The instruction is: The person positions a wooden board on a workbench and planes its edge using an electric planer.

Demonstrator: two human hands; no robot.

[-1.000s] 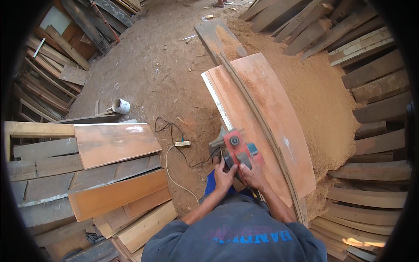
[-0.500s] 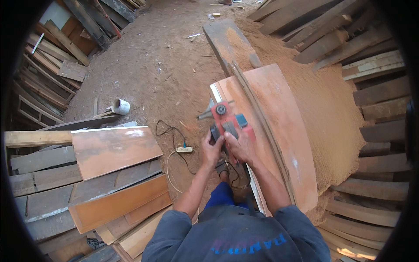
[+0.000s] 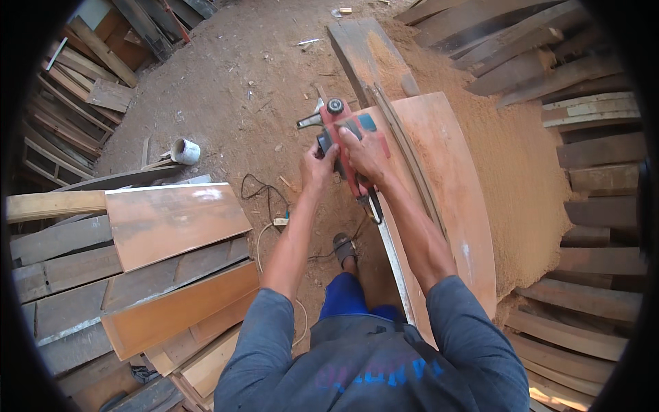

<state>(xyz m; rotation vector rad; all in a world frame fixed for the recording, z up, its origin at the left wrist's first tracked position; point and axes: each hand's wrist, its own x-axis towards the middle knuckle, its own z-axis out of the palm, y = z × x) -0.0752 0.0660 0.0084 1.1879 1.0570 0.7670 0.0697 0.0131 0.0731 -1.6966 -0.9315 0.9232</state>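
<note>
Red power planer (image 3: 336, 130) gripped in both hands beside a wooden panel

We look down past our own chest at the planer, which lies straight ahead of us at the far stretch of our reach. Both hands are closed on it: the left hand (image 3: 318, 166) wraps the dark part on its left side, and the right hand (image 3: 367, 156) is clamped over its upper body. Neither hand is nearer, since each touches it.

The planer's long axis points away from us, its front end leaning a little left. It runs roughly in line with the pale left edge of the reddish-brown wooden panel (image 3: 463, 185), near that panel's far end. We cannot tell whether its underside touches the edge. Our right forearm crosses above the panel, while our left forearm is over the dirt floor (image 3: 226, 117). A narrow wood strip (image 3: 414, 165) lies lengthwise on the panel, to the planer's right.

As for writing, blue lettering on our dark grey shirt (image 3: 288, 357) is distorted and not clearly legible. On the planer, we see a teal patch (image 3: 368, 122) but can read no brand or label.
</note>
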